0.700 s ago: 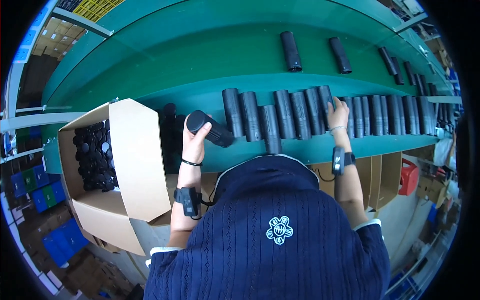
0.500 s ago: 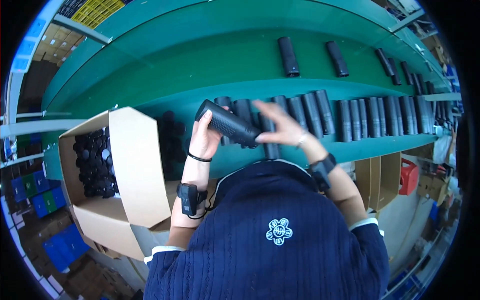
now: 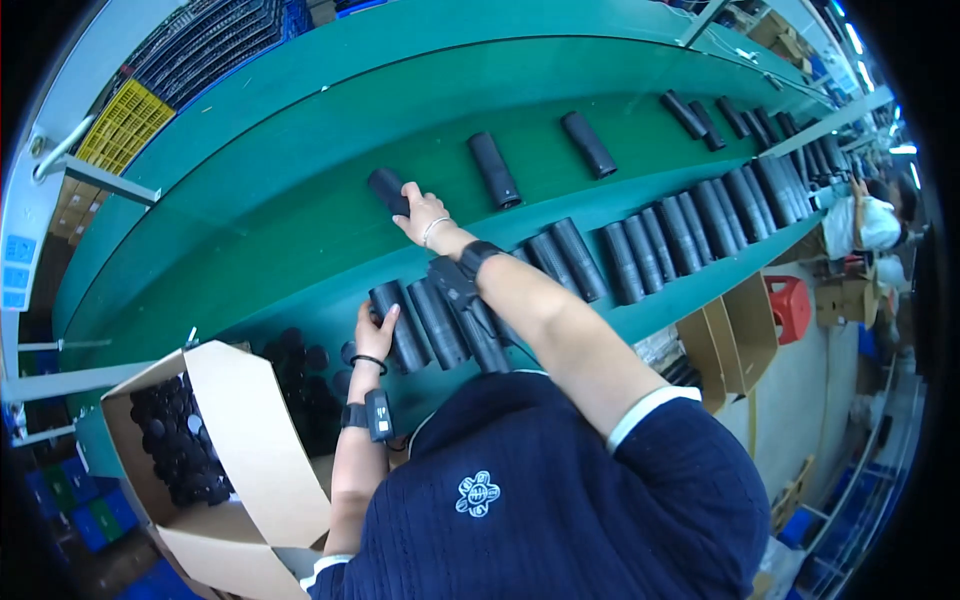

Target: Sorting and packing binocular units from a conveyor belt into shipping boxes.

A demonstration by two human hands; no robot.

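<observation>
Out over the dark green belt [image 3: 300, 215], my right hand [image 3: 427, 215] is closed round the near end of a black cylinder [image 3: 386, 187]. Nearer my body, my left hand [image 3: 372, 330] grips the side of another black cylinder [image 3: 402, 328], its thumb at the upper end. That cylinder leans in a near row beside a similar cylinder [image 3: 438, 325]. My right forearm partly covers this row. Farther along the belt lie two more black cylinders, one close [image 3: 493, 172] and one beyond it [image 3: 588, 146].
At my left stands an open cardboard box [image 3: 245, 430] holding many black round caps [image 3: 180, 440]. More dark caps [image 3: 295, 365] lie between box and cylinders. Several cylinders [image 3: 690, 235] continue to the right. A red plastic stool [image 3: 788, 310] and open carton [image 3: 730, 345] are at right.
My hands have moved apart: the right reached forward to a cylinder on the belt, the left came down to the near row. The tilted cylinder is no longer held up between them. The view shifted.
</observation>
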